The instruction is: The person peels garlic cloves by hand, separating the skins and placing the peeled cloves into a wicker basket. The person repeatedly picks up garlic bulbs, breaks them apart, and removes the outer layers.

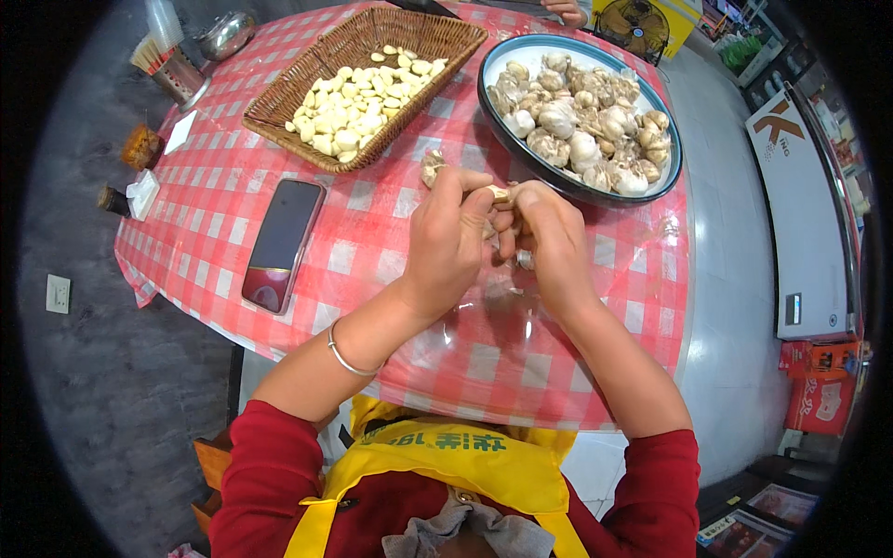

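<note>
Between the fingertips of my left hand (450, 240) and my right hand (554, 240) is a garlic clove (498, 193), with some skin on it. Both hands pinch it above the checked tablecloth. Bits of garlic skin (524, 260) lie under and beside my right fingers. A partly broken garlic bulb (432, 167) rests just beyond my left hand. Past my right hand stands a blue-rimmed bowl (492, 118) heaped with whole garlic bulbs (558, 120). A brown wicker basket (279, 111) at the upper left holds many peeled cloves (349, 104).
A smartphone (282, 244) lies on the red-and-white tablecloth (363, 258), left of my forearm. At the table's far left stand a toothpick holder (174, 73), a metal pot (224, 35) and a jar (141, 146). Another person's hand (566, 11) shows at the far edge.
</note>
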Motion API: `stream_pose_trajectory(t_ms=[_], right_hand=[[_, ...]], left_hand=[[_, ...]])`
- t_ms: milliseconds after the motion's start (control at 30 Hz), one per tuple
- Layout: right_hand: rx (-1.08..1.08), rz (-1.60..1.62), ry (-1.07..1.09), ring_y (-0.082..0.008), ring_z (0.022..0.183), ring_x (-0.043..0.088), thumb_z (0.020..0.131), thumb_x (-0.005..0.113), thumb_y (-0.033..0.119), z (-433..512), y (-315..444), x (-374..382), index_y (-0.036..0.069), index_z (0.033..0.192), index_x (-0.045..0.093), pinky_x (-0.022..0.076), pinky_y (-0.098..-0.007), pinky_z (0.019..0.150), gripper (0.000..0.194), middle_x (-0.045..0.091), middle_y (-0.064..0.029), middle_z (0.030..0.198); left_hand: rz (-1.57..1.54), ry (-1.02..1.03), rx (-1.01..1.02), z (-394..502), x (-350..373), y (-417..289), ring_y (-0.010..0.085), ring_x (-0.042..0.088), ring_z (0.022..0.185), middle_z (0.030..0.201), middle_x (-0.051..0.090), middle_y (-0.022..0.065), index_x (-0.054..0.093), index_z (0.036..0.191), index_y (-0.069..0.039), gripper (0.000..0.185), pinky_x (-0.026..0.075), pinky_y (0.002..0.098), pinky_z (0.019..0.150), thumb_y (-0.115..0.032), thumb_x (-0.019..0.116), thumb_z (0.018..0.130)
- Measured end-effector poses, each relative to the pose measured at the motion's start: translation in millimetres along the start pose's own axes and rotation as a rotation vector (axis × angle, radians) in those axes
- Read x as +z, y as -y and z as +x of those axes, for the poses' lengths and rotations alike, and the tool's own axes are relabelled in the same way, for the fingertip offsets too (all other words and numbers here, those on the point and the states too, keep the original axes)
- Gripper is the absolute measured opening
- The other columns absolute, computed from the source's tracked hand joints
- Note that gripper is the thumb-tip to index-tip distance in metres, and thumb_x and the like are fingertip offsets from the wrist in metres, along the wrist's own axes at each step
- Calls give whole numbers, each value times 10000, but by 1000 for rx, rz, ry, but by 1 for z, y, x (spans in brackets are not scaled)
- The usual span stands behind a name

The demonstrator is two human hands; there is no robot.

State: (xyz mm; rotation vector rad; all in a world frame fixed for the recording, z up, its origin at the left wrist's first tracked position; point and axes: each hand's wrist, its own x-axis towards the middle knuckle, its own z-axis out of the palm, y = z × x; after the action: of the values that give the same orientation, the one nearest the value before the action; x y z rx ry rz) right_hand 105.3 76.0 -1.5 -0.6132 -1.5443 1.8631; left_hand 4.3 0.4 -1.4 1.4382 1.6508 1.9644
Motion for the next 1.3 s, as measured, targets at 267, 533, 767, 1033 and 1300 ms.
stream_pose_trajectory(t_ms=[267, 533, 767, 1033, 1300], right_hand=[[56, -56, -41, -86, 536, 574, 895, 550, 79, 2, 6, -1, -57, 931, 602, 451, -211, 482, 150, 614, -59, 726], [145, -25, -33, -108, 544, 602, 892, 559, 74, 4, 10, -1, -84, 929, 598, 473, -212, 491, 167, 641, -98, 754], [290, -65, -22, -107, 508, 574, 813, 582, 28, 7, 19, -5, -59, 869, 599, 465, -230, 450, 105, 628, -92, 727], [312, -15, -53, -75, 489, 490, 767, 574, 41, 9, 11, -9, 36, 726, 557, 414, -219, 437, 45, 551, -19, 622], [219, -39, -41, -68, 508, 479, 765, 563, 60, 11, 5, -12, 40, 661, 532, 383, -218, 466, 110, 535, 2, 593]], left_hand=[[144, 53, 24, -1, -4, 16, 255, 619, 656, 785, 602, 138, 510, 912, 9, 67, 479, 343, 562, -22, 563, 884], [160, 101, 12, 1, -8, 18, 263, 625, 628, 732, 586, 133, 513, 863, 4, 103, 480, 346, 535, 11, 612, 837], [220, 118, 97, 1, -14, 29, 277, 623, 644, 747, 608, 133, 542, 838, -8, 111, 476, 344, 549, 35, 633, 790], [-22, 181, -99, 0, -13, 24, 196, 611, 633, 836, 639, 106, 567, 925, 4, 115, 466, 287, 528, 2, 630, 830], [-562, 258, -723, 4, -15, 16, 52, 473, 491, 874, 617, 77, 501, 1095, -15, 215, 358, 169, 420, -96, 577, 911]])
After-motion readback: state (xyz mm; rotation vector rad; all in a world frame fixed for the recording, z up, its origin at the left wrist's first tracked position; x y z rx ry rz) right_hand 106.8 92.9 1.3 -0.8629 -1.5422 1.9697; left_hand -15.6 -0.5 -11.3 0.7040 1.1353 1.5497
